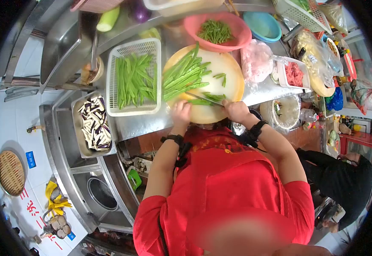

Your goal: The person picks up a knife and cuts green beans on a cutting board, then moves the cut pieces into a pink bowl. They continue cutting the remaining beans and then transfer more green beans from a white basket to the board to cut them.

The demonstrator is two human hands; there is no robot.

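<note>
My right hand (pixel 235 112) is wrapped round the handle of a kitchen knife (pixel 205 99). The thin blade points left across the round cutting board (pixel 233 72). At the board's near left edge, my left hand (pixel 180 113) is closed, its curled fingers on the ends of a few green beans (pixel 199 102) beside the blade. A heap of long, whole green beans (pixel 186 74) lies on the board's left half. Short cut pieces (pixel 221 78) lie right of it. What my left fingertips do is partly hidden.
Left of the board stands a white basket (pixel 157 77) of long beans, then a metal tray (pixel 82 147) of eggplant strips. Behind are a pink bowl (pixel 241 40) of cut beans and a blue basin (pixel 262 26). Minced meat fills a white container (pixel 307 83). A person in black (pixel 343 183) is at right.
</note>
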